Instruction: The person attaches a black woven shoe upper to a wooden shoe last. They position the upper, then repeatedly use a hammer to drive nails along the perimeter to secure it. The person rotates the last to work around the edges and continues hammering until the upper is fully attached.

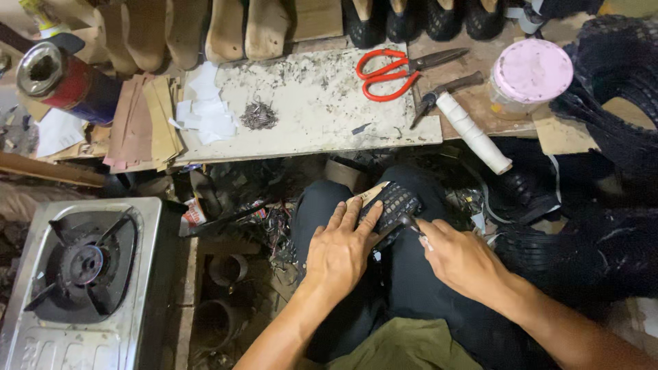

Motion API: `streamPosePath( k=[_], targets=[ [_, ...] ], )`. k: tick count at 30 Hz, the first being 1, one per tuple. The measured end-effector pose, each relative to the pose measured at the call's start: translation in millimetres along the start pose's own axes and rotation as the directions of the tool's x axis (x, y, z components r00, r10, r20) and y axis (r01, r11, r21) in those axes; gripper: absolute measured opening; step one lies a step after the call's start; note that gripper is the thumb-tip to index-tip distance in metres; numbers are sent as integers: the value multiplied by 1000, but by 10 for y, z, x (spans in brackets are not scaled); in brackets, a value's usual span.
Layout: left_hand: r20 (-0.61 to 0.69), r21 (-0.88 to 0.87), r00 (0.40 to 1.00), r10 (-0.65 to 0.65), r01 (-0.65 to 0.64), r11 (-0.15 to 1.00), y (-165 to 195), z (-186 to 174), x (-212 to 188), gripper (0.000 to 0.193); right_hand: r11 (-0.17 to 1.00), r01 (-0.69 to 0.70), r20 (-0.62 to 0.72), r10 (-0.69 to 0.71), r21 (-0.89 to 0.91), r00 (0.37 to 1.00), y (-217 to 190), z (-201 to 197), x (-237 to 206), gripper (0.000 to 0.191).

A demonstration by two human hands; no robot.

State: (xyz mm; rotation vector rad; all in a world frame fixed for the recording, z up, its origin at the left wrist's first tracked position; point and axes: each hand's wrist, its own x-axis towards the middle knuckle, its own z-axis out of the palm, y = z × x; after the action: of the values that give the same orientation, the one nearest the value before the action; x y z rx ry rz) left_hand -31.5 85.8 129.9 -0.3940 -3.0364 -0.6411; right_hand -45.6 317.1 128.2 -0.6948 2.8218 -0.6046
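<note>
A black woven shoe upper on a wooden last (394,203) rests on my knee, its pale sole edge turned up. My left hand (340,248) lies flat over its near side, fingers spread and pressing on it. My right hand (460,259) grips a small metal tool (408,222) whose tip touches the woven upper. On the low work board (322,130) ahead lie a small heap of nails (259,115) and red-handled scissors (391,71).
A gas burner (82,270) stands at lower left. A red can (62,79), brown leather pieces (140,120), white paper scraps (205,109), a hammer (445,92), a white roll (473,133), a pink-lidded jar (529,74), wooden lasts (226,27) and black woven pieces (610,103) surround the board.
</note>
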Motion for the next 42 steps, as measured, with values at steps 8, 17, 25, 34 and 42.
streamPosePath(
  k=[8, 17, 25, 34, 42],
  targets=[
    [66, -13, 994, -88, 89, 996, 75, 2, 200, 55, 988, -7, 111, 24, -152, 994, -190, -340, 96, 45],
    [160, -104, 987, -3, 20, 994, -158, -101, 254, 59, 998, -58, -86, 56, -12, 995, -167, -46, 70, 24],
    [195, -97, 981, -8, 27, 995, -139, -175, 275, 63, 993, 63, -284, -30, 104, 958, -291, -61, 86, 25],
    [42, -413, 996, 74, -50, 909, -565, -387, -331, 73, 953, 178, -347, -85, 244, 934, -404, 4, 31, 18],
    [-37, -459, 998, 60, -70, 885, -734, -220, -393, 72, 924, 265, -316, -173, 276, 933, -455, 231, 150, 19]
  ],
)
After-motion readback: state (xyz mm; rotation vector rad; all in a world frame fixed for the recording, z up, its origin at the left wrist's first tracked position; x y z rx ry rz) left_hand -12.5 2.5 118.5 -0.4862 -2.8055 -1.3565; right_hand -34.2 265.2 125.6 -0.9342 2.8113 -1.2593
